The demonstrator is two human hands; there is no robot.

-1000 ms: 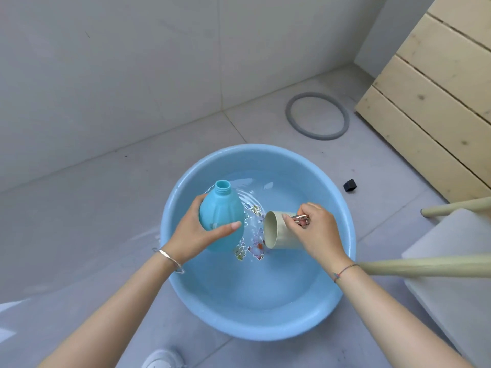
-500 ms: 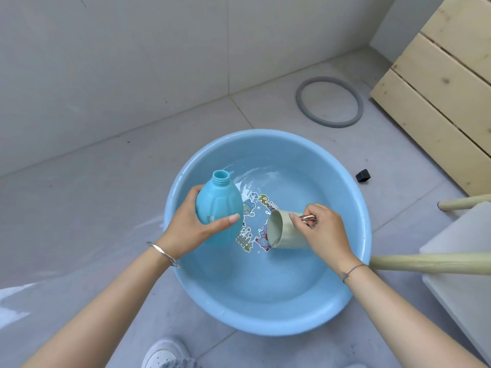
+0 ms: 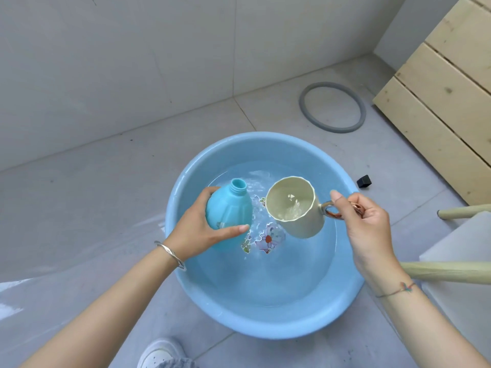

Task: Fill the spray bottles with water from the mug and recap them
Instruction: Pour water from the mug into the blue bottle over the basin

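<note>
My left hand (image 3: 198, 231) grips a light blue spray bottle (image 3: 229, 210) with no cap, its open neck pointing up and away, over the water in a blue basin (image 3: 186, 181). To its right my right hand (image 3: 368, 224) holds a cream mug (image 3: 293, 208) by its shiny handle. The mug is lifted above the water, roughly upright, with water inside it. Mug rim and bottle neck are close together but apart. No spray cap is in view.
The basin sits on a grey tiled floor near a grey wall. A grey rubber ring (image 3: 332, 108) lies behind it, a small black piece (image 3: 364, 181) to its right. Wooden slats (image 3: 446, 96) and pale stool legs (image 3: 449, 272) stand at right. A white shoe (image 3: 159, 353) is below.
My right hand has lifted the mug out of the basin water and turned it upright, now holding water. The bottle stays in my left hand, tilted slightly toward the mug.
</note>
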